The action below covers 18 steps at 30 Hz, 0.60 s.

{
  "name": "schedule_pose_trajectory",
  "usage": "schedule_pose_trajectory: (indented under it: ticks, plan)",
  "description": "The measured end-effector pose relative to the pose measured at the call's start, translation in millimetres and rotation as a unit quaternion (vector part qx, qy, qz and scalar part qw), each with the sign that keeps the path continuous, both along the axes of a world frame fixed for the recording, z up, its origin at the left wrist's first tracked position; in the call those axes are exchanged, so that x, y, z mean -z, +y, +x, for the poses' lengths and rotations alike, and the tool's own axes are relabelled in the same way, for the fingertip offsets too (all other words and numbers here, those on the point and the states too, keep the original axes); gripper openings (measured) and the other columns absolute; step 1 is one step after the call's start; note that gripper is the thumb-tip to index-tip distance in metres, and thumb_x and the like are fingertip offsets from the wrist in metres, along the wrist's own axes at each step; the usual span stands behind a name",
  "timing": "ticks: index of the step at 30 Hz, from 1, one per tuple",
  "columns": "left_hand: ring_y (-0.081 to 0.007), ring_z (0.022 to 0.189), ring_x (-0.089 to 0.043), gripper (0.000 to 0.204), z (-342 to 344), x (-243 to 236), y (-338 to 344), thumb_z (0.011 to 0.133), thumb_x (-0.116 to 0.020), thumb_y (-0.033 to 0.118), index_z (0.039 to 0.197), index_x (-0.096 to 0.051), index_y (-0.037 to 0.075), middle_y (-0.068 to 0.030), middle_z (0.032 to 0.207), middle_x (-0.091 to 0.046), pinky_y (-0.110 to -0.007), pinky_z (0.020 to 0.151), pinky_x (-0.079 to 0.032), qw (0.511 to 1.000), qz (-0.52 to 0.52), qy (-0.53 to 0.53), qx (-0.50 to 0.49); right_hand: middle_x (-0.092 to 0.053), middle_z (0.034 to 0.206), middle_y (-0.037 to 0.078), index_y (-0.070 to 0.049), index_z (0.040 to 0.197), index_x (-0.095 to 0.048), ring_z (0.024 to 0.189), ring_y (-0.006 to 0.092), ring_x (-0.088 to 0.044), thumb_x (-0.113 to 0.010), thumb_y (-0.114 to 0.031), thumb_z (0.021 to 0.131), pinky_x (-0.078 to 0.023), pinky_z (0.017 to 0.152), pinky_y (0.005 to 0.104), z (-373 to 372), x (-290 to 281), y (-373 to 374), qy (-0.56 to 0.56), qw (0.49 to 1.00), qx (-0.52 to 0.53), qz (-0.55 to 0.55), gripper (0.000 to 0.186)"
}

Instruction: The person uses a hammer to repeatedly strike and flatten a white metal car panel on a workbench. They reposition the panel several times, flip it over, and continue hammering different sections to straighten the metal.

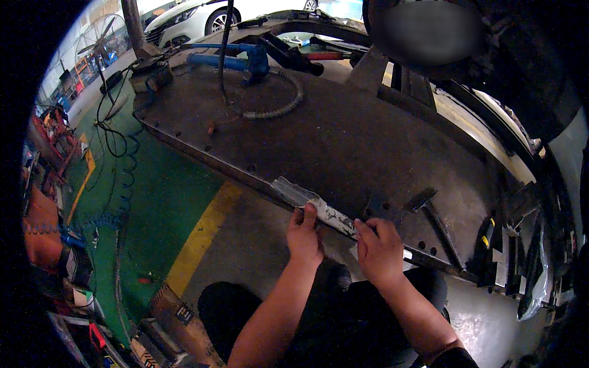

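A long, narrow silver-white piece (334, 216), with dark marks along its right part and a crumpled, shiny left end, lies slanting along the near edge of the dark metal bench (343, 147). My left hand (304, 236) grips it about the middle, thumb on top and fingers curled beneath the edge. At the right end, my right hand (378, 245) is closed, with thumb and forefinger pinched together against the piece. Whether a small tool sits in that pinch is hidden by the fingers. Right of this hand, a hammer (438, 230) rests on the bench.
A blue hydraulic pump (230, 61) with a curved hose stands on the bench's far left part. Dark-handled tools (485, 245) hang at the right end. Someone in dark clothing (521, 67) is at the upper right. A white car (190, 23) stands behind; coiled cables (129, 159) hang left.
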State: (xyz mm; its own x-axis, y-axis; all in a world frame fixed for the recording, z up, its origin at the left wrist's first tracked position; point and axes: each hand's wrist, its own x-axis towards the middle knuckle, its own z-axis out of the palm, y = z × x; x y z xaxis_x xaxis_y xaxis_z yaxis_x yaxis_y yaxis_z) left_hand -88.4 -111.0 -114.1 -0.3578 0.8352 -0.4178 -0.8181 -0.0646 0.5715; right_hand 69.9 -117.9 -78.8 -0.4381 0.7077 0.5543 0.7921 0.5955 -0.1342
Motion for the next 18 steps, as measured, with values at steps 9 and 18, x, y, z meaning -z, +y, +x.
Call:
schedule_pose_trajectory:
  ticks: [9,18]
  plan:
    - [-0.0175,0.085,-0.062,0.035,0.9,30.3,11.8,0.093,-0.065,0.037,0.108,-0.057,0.007,-0.0039,0.100,-0.063,-0.034,0.070,-0.052,0.998,0.007,-0.021,0.050,-0.061,0.105,0.012,-0.009,0.111,-0.065,0.098,0.0342,-0.058,-0.071,-0.013,0.078,-0.050,0.084,0.0427,5.6,-10.2,-0.9,-0.022,0.996,-0.001,-0.083,0.034]
    - [-0.0208,0.094,-0.063,0.037,-10.3,40.5,3.6,0.096,-0.061,0.034,0.117,-0.052,0.005,-0.0073,0.106,-0.062,-0.037,0.078,-0.055,0.993,0.038,0.013,0.114,-0.055,0.122,0.018,-0.009,0.130,-0.058,0.116,0.0366,-0.051,-0.070,-0.024,0.084,-0.042,0.099,0.0426,35.7,-43.6,56.2,-0.057,0.974,0.027,-0.218,0.050]
